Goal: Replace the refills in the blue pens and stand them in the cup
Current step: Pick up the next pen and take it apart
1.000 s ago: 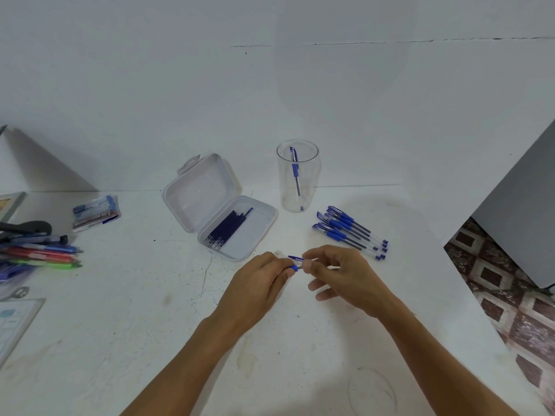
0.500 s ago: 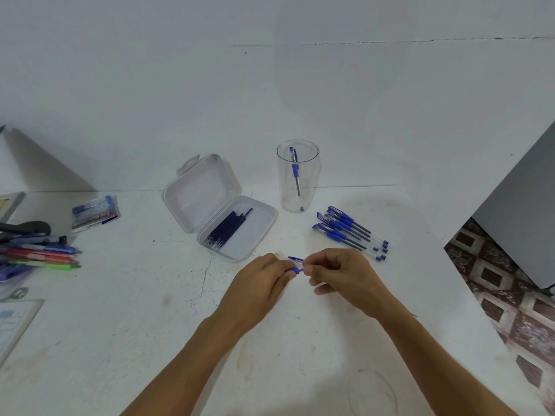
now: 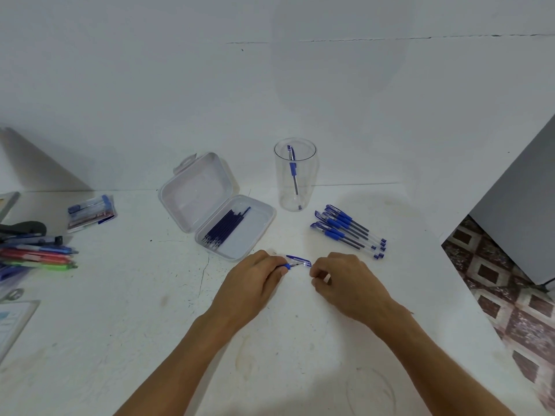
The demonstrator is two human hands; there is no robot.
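- Our left hand (image 3: 255,280) pinches a blue-gripped clear plastic pen (image 3: 295,263) just above the white tabletop (image 3: 120,325).
- Our right hand (image 3: 342,280), fingers curled, pinches its capped end.
- The clear plastic cup (image 3: 295,187) stands well behind.

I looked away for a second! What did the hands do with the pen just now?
The right hand slid a little to the right, away from the left hand, so more of the blue pen shows between them. Both still hold it, the left at the blue grip, and it seems to be coming apart. The cup, the refill box and the loose pens stayed put.
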